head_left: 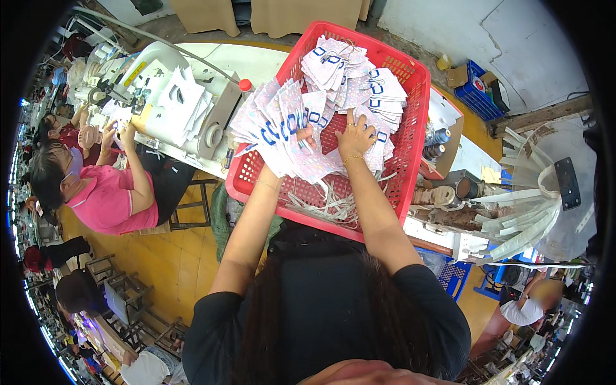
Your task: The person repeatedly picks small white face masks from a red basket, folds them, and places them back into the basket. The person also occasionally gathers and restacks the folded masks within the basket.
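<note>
A fanned bundle of white printed fabric pieces (282,128) with blue marks is in my left hand (306,137), whose fingers show in part among the pieces. It is held over the left side of a red plastic basket (420,96). My right hand (355,136) lies inside the basket, fingers spread, touching more of the same pieces (378,136). Further stacks of these pieces (333,61) fill the basket's far end, some tied with string. Loose white strips (327,206) lie tangled in its near end.
A sewing machine (212,122) with white pieces on it stands left of the basket. A co-worker in a pink shirt (115,202) sits beyond it. Right of the basket are a cardboard box (452,135) with thread spools (435,151) and hanging white strips (532,218).
</note>
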Demonstrator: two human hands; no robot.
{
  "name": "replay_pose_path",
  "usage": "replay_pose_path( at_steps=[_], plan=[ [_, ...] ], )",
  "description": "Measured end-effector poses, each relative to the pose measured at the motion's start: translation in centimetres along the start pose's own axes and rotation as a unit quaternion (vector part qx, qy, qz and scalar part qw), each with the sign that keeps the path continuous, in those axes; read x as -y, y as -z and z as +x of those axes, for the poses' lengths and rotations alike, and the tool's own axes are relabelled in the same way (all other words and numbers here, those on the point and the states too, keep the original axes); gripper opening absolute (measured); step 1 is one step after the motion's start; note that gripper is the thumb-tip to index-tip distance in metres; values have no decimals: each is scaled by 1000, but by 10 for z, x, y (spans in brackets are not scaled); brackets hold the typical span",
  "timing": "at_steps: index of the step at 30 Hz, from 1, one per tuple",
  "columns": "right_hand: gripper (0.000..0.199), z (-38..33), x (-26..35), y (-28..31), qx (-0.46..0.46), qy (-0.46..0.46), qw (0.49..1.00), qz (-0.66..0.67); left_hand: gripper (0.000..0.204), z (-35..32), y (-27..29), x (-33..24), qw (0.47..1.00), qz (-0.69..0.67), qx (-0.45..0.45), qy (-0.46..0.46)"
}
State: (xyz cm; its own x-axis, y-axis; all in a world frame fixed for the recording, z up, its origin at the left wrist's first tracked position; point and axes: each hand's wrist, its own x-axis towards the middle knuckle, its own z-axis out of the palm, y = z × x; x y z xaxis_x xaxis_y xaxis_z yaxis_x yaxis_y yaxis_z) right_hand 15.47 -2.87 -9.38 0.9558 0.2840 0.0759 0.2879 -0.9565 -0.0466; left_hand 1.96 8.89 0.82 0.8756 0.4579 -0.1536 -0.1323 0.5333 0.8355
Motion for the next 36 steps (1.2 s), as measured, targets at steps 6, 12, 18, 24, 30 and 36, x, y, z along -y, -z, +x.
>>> replay_pose_path(
  at_steps=[6, 12, 18, 24, 30, 36],
  plan=[
    [85, 6, -6, -15, -5, -29, 1000, -3, 19, -5, -1, -1, 1000, 2, 14, 7],
    [85, -10, -38, 46, 19, -61, 996, 68, 21, -4, 2, -1, 999, -15, 3, 40],
    [92, -5, -78, 84, 112, -128, 976, 136, 21, -5, -2, 2, 999, -43, -6, 30],
    [90, 0, -118, 111, 119, -106, 971, 179, 21, -7, 0, 2, 996, -26, 54, 62],
    [82, -20, -151, 191, 35, 0, 871, 490, 23, -5, -3, 2, 995, -9, 69, 74],
    [81, -41, -136, 236, 132, 4, 671, 730, 52, -18, -32, -20, 990, 13, 112, 85]
  ],
)
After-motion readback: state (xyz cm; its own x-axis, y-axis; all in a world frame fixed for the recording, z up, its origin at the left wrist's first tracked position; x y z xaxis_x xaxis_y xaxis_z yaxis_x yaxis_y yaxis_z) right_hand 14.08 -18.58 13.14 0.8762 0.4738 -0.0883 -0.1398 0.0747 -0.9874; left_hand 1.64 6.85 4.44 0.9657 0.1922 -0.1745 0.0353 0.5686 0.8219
